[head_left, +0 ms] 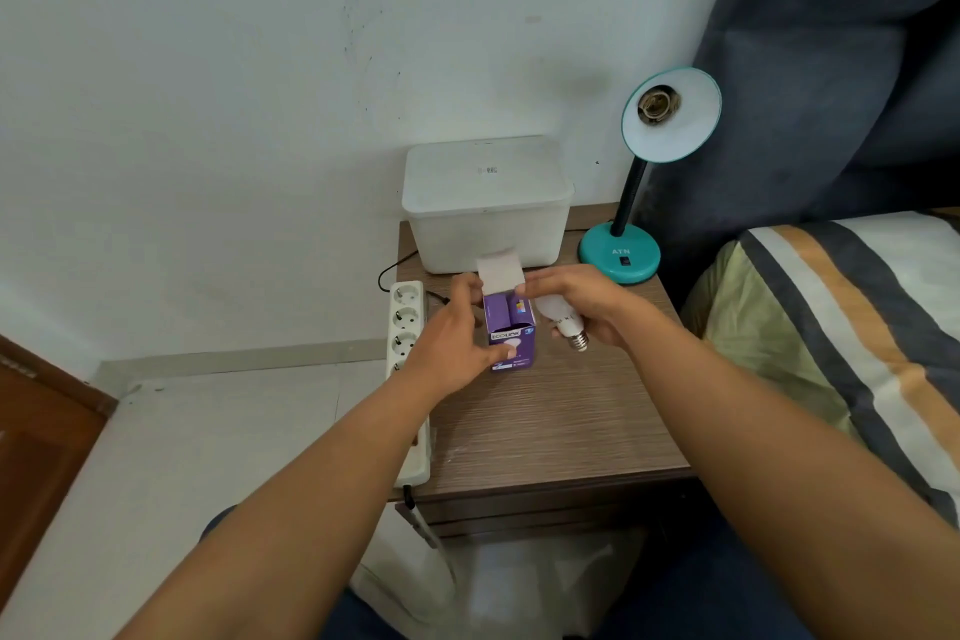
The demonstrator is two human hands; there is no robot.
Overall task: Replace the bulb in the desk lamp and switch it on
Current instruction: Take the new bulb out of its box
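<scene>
Left hand (451, 327) is wrapped around the purple bulb box (511, 334), thumb across its front, holding it upright on the wooden counter (561, 421). The box's white top flap (500, 271) stands open. Right hand (582, 299) is just beside the box, its grip closed around a white bulb (560, 314), glass end up toward the box's open top, metal screw base pointing down and out. Bulb is clear of the box, tilted, close to its right side. Over at the back right corner of the counter stands the teal desk lamp (621, 252), shade (675, 120) turned toward us, socket (658, 103) bare. A white lidded bin (488, 203) sits behind the hands, against the wall. A white power strip (406, 322) runs along the counter's left edge. Striped bedding (852, 327) lies to the right.
</scene>
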